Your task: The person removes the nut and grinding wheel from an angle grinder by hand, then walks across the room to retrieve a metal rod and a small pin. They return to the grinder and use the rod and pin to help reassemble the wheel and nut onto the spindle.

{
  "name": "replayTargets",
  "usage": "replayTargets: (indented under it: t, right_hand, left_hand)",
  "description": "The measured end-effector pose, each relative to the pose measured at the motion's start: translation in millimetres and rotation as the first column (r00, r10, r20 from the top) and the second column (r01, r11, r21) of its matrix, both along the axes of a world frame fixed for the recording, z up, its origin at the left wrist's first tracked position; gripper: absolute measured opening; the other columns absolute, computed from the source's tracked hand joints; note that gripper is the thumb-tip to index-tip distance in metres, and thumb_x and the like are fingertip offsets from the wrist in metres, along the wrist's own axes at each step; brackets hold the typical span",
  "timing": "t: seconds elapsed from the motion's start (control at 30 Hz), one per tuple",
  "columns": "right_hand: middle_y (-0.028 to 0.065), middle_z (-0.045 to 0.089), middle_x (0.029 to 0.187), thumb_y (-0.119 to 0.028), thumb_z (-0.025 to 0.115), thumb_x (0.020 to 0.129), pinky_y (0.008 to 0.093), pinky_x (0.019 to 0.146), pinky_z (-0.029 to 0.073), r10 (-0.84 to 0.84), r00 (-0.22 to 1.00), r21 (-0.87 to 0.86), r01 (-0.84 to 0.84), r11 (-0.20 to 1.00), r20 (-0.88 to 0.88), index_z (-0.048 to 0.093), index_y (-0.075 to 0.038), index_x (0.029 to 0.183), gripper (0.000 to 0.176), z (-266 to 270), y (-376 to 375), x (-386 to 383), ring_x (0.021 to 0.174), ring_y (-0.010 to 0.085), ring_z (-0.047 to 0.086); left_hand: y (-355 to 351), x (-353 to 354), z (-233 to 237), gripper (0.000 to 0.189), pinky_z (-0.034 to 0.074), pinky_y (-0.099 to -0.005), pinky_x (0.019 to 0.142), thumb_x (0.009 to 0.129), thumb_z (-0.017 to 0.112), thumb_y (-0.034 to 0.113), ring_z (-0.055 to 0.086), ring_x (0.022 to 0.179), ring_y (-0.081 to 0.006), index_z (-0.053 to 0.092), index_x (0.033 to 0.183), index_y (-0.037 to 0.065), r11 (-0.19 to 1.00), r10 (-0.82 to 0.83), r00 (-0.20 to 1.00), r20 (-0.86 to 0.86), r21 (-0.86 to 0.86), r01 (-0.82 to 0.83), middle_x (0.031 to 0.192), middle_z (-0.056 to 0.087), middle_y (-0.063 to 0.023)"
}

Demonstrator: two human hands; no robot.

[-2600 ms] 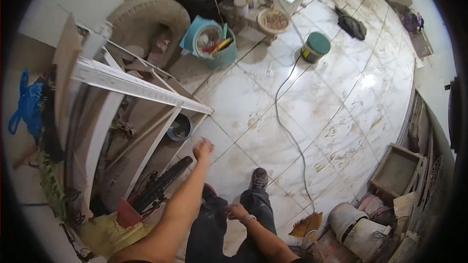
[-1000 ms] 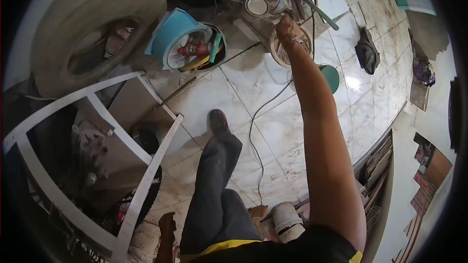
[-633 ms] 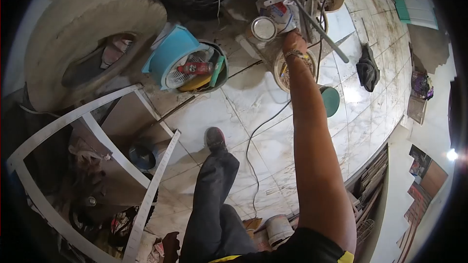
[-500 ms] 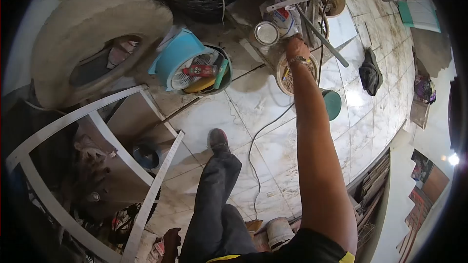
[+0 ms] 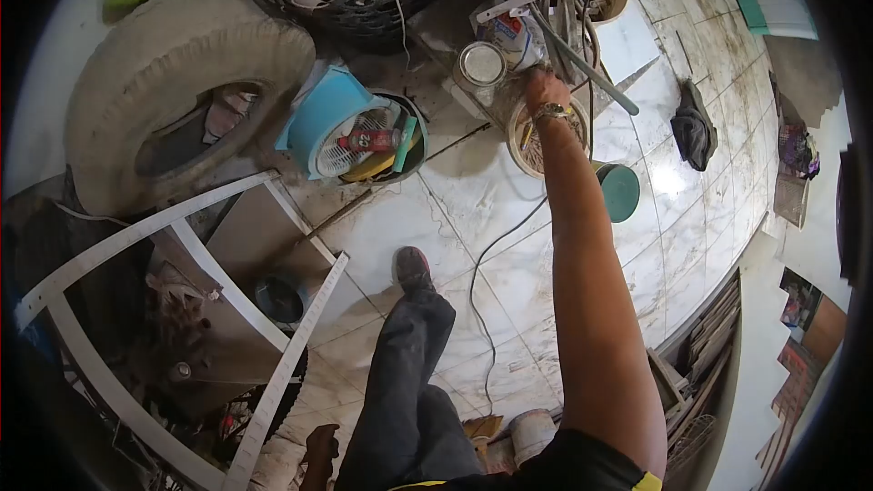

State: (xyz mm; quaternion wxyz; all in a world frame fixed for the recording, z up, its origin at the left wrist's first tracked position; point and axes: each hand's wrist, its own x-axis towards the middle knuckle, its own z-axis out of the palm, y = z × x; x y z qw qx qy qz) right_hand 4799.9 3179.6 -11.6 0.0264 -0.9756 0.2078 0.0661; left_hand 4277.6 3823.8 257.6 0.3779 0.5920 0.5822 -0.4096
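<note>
My right hand, with a watch on the wrist, reaches far forward over the rim of a round wicker basket. Its fingers look closed, but what they hold is hidden. Just beyond them is a white plastic bag with blue and red print, which they touch or nearly touch. A tin can with a pale lid stands left of that hand. Small items, one of them yellow, lie inside the basket. Low by my leg hangs my left hand, fingers curled and nothing visible in them.
A blue basin holds loose items, beside a big tyre. A white frame lies at left. A cable crosses the tiled floor. Right of the basket are a green-lidded container and a dark cloth.
The view has shifted slightly, so the floor objects sit a little differently. My right hand stays beside the bag and over the basket; my left hand still hangs low.
</note>
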Motion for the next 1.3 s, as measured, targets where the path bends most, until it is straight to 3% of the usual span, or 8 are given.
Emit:
replayTargets:
  t: [0.2,0.37,0.43,0.53,0.73,0.83,1.03,1.3]
  right_hand:
    - [0.0181,0.071,0.093,-0.021,0.049,0.094,0.0491,0.072,0.055,0.178,0.976,0.039,-0.174,0.984,-0.124,0.061,-0.012,0.104,0.017,27,2,-13,0.087,0.0378,0.07]
    - [0.0195,0.066,0.092,-0.023,0.053,0.096,0.0474,0.07,0.052,0.233,0.802,0.189,-0.391,0.901,0.549,0.057,-0.007,0.104,0.018,40,35,-41,0.077,0.0397,0.064]
    - [0.0161,0.065,0.09,-0.024,0.051,0.098,0.0444,0.069,0.053,0.078,0.841,0.343,-0.301,0.89,0.535,0.057,-0.003,0.103,0.022,53,56,-73,0.072,0.0348,0.064]
    - [0.0101,0.062,0.091,-0.031,0.05,0.1,0.0385,0.07,0.054,-0.189,0.982,0.985,0.044,0.169,-0.011,0.059,0.003,0.104,0.035,55,89,-144,0.072,0.0219,0.063]
    - [0.0089,0.06,0.091,-0.034,0.045,0.103,0.0342,0.068,0.055,-0.303,0.728,0.696,0.321,-0.642,-0.615,0.059,0.003,0.111,0.04,110,181,-201,0.084,0.0187,0.062]
    - [0.0059,0.059,0.083,-0.033,0.045,0.104,0.0301,0.058,0.05,-0.443,0.685,0.709,0.154,-0.689,-0.579,0.059,0.0,0.109,0.036,107,183,-194,0.072,0.0155,0.059]
    - [-0.0045,0.043,0.065,-0.027,0.054,0.102,0.0231,0.043,0.029,-0.675,0.591,0.874,0.113,-0.473,-0.442,0.058,-0.005,0.099,0.023,76,108,-200,0.048,0.0068,0.036]
    - [0.0011,0.05,0.072,-0.023,0.058,0.098,0.0239,0.038,0.031,-0.956,0.238,0.97,0.212,-0.122,-0.172,0.048,-0.006,0.091,0.021,-11,38,-216,0.046,0.0077,0.04]
  left_hand:
    - [-9,17,-1,0.019,0.033,-0.027,0.044,0.093,0.061,0.02,0.042,0.047,-0.0087,0.067,0.097,0.003,1.0,0.031,1.0,0.006,0.005,-0.031,0.058,0.046,0.0005]
    - [-23,34,-57,0.016,0.039,-0.0278,0.055,0.095,0.059,0.019,0.05,0.062,-0.0098,0.059,0.094,0.003,0.945,-0.317,0.836,0.447,0.218,0.242,0.073,0.052,-0.0007]
    - [-60,71,-96,0.021,0.044,-0.0275,0.06,0.096,0.059,0.019,0.052,0.071,-0.0103,0.058,0.109,0.003,0.991,0.113,0.816,0.566,0.0,-0.137,0.083,0.053,-0.0025]
    - [-188,187,-105,0.045,0.054,-0.0308,0.079,0.092,0.064,0.018,0.063,0.09,-0.0191,0.049,0.132,0.005,0.936,0.343,0.745,0.572,-0.269,-0.225,0.105,0.059,-0.0097]
    - [-343,325,-119,0.032,0.051,-0.0268,0.075,0.093,0.069,0.016,0.065,0.087,-0.0159,0.061,0.118,-0.002,0.925,-0.043,0.498,0.866,-0.154,0.347,0.099,0.068,-0.0093]
    - [-358,364,-134,0.025,0.051,-0.0276,0.072,0.093,0.069,0.018,0.063,0.083,-0.0122,0.067,0.108,-0.001,0.695,-0.435,0.049,0.899,0.301,0.653,0.098,0.069,-0.0063]
    - [-387,522,-179,0.025,0.05,-0.0323,0.073,0.095,0.063,0.026,0.064,0.077,-0.0182,0.069,0.101,0.002,0.766,-0.374,-0.072,0.924,0.352,0.539,0.086,0.069,-0.0105]
    - [-424,691,-311,0.035,0.052,-0.0452,0.094,0.086,0.06,0.009,0.057,0.118,-0.0354,0.063,0.122,0.011,-0.053,-0.776,-0.614,0.141,0.957,0.286,0.13,0.056,-0.0185]
